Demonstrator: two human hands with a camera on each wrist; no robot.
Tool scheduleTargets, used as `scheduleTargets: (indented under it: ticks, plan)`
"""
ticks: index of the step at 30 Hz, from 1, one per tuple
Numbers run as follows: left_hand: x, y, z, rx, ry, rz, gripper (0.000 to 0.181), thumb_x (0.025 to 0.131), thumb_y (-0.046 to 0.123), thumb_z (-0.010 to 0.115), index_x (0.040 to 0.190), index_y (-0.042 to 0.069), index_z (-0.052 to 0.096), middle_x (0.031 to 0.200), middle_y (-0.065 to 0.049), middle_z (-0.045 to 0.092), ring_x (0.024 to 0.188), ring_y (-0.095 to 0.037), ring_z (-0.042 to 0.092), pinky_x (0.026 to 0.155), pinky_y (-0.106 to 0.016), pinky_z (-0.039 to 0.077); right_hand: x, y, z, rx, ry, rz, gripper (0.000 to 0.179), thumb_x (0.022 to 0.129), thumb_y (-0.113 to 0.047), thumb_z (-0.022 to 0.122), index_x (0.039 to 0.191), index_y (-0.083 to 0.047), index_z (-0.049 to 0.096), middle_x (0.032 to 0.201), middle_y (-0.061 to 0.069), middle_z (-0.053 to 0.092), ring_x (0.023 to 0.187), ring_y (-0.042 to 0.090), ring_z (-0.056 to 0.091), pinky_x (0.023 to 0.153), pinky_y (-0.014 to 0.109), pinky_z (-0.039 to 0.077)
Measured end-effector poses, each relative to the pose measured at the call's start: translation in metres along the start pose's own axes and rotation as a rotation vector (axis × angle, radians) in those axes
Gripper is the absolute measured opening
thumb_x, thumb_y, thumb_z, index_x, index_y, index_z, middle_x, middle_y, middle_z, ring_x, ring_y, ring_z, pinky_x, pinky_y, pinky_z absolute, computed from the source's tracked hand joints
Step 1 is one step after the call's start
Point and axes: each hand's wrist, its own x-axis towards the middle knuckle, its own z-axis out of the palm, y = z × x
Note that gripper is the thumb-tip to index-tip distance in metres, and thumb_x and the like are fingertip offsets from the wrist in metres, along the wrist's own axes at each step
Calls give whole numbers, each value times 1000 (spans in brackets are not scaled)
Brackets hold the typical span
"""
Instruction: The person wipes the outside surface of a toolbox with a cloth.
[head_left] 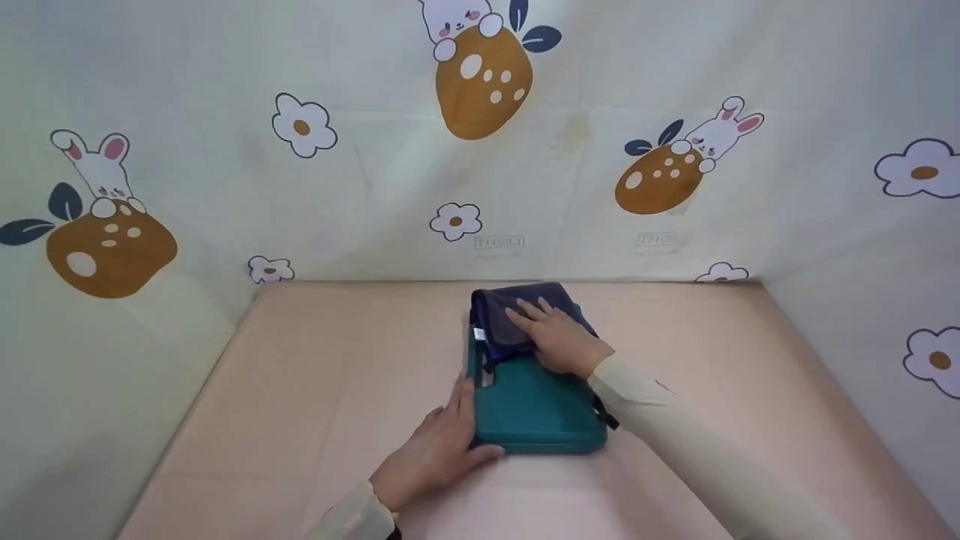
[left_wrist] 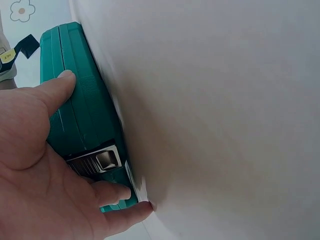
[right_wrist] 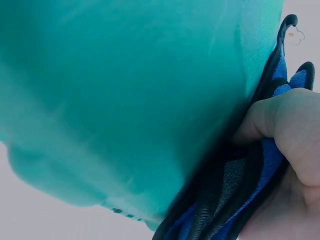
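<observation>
A teal plastic case (head_left: 536,405) lies flat on the table, a metal latch (left_wrist: 106,159) on its left side. My left hand (head_left: 433,450) braces its near left corner, fingers fairly straight along the side and thumb (left_wrist: 61,90) against the near edge. On the far part of the lid lies a folded cloth (head_left: 502,315), grey on top, blue inside, with dark edging and a white tag. My right hand (head_left: 559,339) spreads its fingers over that cloth. In the right wrist view, the thumb (right_wrist: 257,122) pinches the cloth's folded layers (right_wrist: 220,200) against the hand.
The table (head_left: 360,360) has a pale peach covering. Behind it and at both sides rise light walls (head_left: 360,210) printed with rabbits, fruit and flowers. A dark strap (head_left: 606,414) hangs by the right wrist.
</observation>
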Motion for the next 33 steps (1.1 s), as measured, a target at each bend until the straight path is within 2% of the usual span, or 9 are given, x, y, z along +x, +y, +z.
scheduleTargets:
  ticks: [12,17,25,33]
  plan:
    - [-1,2,-2,0,-28,-35,107,95,60,61,161,-3,4,167,-19,0,150,-31,18,116,-57,21,-6,13,-1,12,-4,-2,66,99,4,55,160,-7,32,162,21,27,146,49,19,115,56,22]
    - [-1,2,-1,5,-24,-44,108,95,60,61,161,-3,3,167,-20,1,150,-31,18,115,-57,21,-9,20,-1,26,-13,10,67,99,4,54,161,-9,30,163,21,25,147,49,17,115,56,21]
    - [-1,1,0,-3,-27,-54,110,94,62,61,161,-1,1,168,-19,-2,150,-31,19,116,-57,20,-16,31,0,42,19,1,69,97,5,58,159,-5,32,161,25,26,145,52,19,114,59,22]
    - [1,1,1,-4,-22,-52,110,94,61,62,161,-2,1,168,-19,-1,150,-31,20,116,-57,21,-24,38,1,89,33,24,68,97,7,57,159,-4,31,162,25,24,145,52,17,113,59,23]
